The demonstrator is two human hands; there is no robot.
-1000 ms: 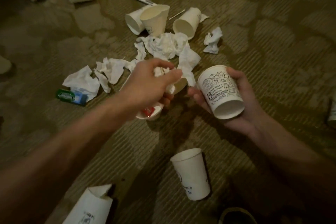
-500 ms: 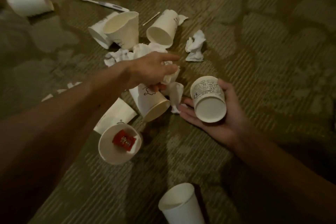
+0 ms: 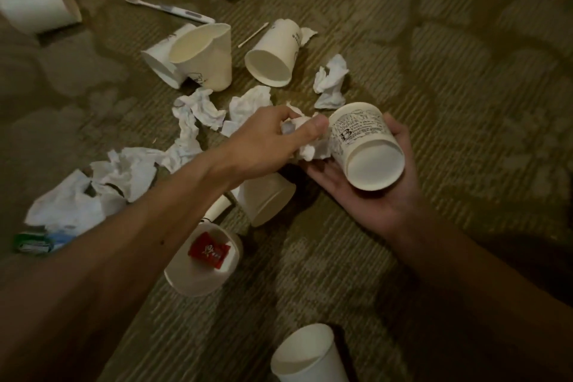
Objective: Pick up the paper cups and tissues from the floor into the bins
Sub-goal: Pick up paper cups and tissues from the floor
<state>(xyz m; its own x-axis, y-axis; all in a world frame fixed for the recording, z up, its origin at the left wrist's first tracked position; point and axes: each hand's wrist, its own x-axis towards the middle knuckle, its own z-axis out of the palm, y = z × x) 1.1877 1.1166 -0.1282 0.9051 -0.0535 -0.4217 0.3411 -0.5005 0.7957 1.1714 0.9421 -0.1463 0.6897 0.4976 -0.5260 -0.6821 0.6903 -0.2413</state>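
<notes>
My left hand (image 3: 266, 143) is clenched round a crumpled tissue (image 3: 310, 149), holding it right against the side of the printed paper cup (image 3: 362, 133). That cup lies tilted in my right hand (image 3: 372, 195), thumb curled round its wall, base facing me. On the carpet (image 3: 434, 87) around both hands, other cups (image 3: 273, 53) lie tipped over and loose tissues (image 3: 198, 108) are scattered to the left — one cup (image 3: 186, 276) has a red wrapper (image 3: 209, 250) inside.
</notes>
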